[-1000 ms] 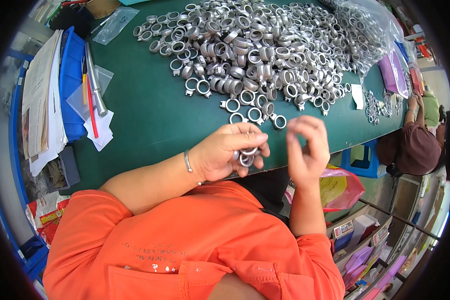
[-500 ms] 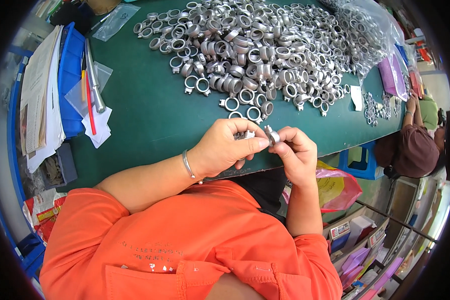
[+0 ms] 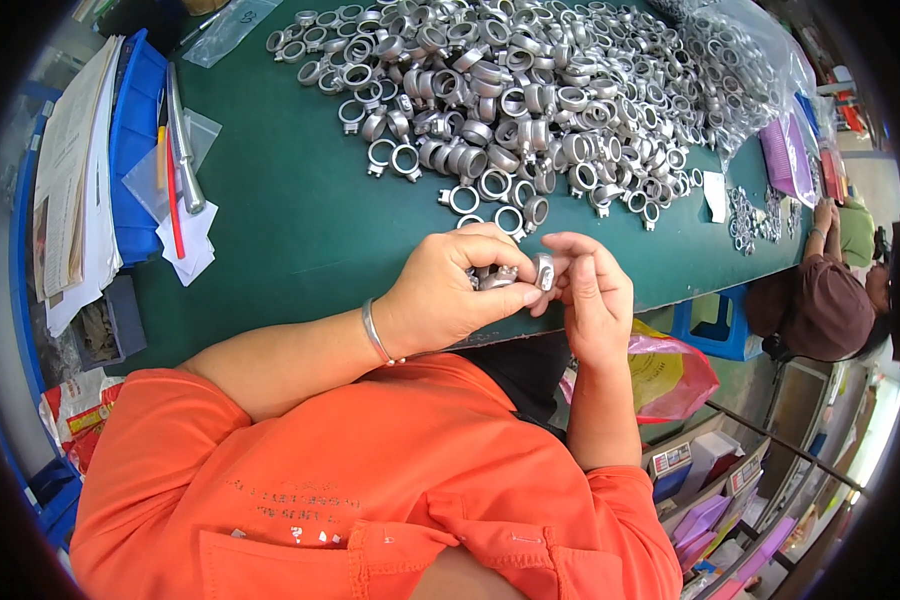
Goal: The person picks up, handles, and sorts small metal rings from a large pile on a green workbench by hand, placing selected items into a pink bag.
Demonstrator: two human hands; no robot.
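My left hand [image 3: 455, 280] pinches a grey metal ring [image 3: 544, 272] between thumb and forefinger, its outer band turned up. More small rings [image 3: 496, 277] sit inside the curled fingers of that hand, partly hidden. Beside the pinched ring is my right hand [image 3: 596, 300], its thumb raised off it and the forefinger stretched out over the top. Its other fingers are close to the ring's right side; whether they touch it I cannot tell. Just beyond both hands, a large heap of similar rings with small lugs [image 3: 510, 110] covers the far part of the green table [image 3: 270, 220].
To the left stand a blue tray [image 3: 140, 150], papers [image 3: 75, 180], a red pen [image 3: 176, 215] and a metal rod [image 3: 188, 160]. A clear bag of rings [image 3: 730, 70], a purple basket [image 3: 785, 160] and a white slip [image 3: 714, 196] are at right. Another person [image 3: 820, 300] sits beyond.
My right thumb has come off the ring and the right fingers have spread. The ring has turned in my left fingers, so its outer band now faces up.
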